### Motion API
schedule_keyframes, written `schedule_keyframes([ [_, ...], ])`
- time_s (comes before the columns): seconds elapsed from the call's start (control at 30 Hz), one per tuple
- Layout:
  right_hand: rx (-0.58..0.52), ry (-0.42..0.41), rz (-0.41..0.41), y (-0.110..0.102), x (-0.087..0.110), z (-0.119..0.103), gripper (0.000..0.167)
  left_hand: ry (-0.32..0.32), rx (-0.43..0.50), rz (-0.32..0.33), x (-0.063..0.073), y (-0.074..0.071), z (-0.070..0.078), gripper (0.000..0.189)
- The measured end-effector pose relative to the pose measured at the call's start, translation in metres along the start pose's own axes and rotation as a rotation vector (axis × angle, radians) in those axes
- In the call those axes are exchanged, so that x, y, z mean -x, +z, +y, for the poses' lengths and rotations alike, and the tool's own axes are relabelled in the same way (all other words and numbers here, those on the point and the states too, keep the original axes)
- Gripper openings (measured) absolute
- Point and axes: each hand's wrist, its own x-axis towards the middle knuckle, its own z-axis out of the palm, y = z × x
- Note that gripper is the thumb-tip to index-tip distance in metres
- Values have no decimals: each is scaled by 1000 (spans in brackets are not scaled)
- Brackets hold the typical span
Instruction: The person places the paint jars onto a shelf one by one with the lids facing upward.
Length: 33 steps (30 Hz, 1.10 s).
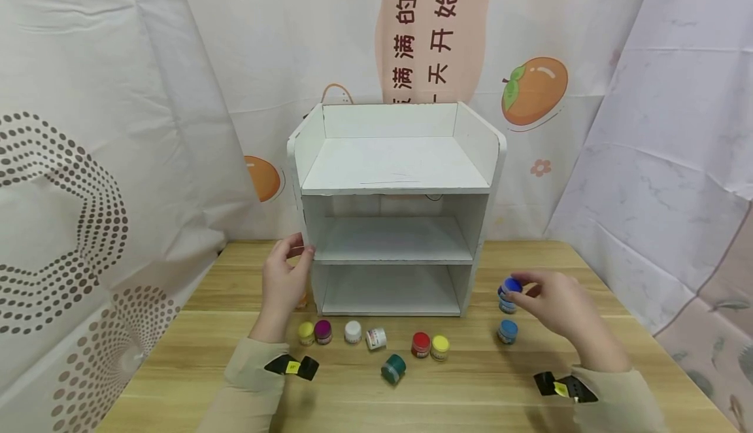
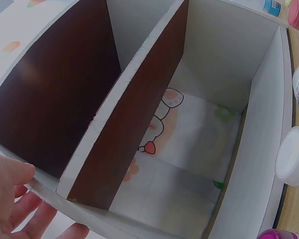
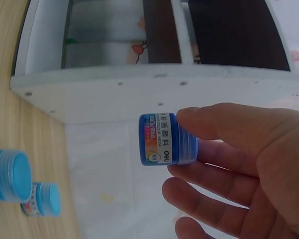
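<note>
Thumb and fingertips of my right hand [image 1: 555,302] pinch a dark blue paint jar [image 3: 157,139] by its lid end; the jar is tipped on its side, its label showing in the right wrist view. Two light blue paint jars [image 1: 508,331] [image 3: 42,199] are on the table below and beside it. My left hand [image 1: 285,282] is at the left side of a white shelf unit [image 1: 397,190]. In the left wrist view, the thumb touches the front edge of its side panel [image 2: 92,214], with loosely bent fingers along the outside.
Before the shelf unit stand yellow [image 1: 306,333], purple [image 1: 323,331], white [image 1: 353,331], red [image 1: 420,345] and another yellow jar [image 1: 440,347]. A white-labelled jar [image 1: 376,338] and a dark green jar [image 1: 393,369] lie tilted. An orange item [image 1: 302,301] is partly hidden behind the left arm.
</note>
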Motion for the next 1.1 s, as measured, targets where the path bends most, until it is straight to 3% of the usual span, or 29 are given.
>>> schedule_keyframes([
  [0.87,-78,-107,26,11,1,-34,39,7,-5,5,-1,1,-1,31],
  [1.1,-87,-188,78,14,-3,-44,33,4,5,1,-1,1,0,32],
])
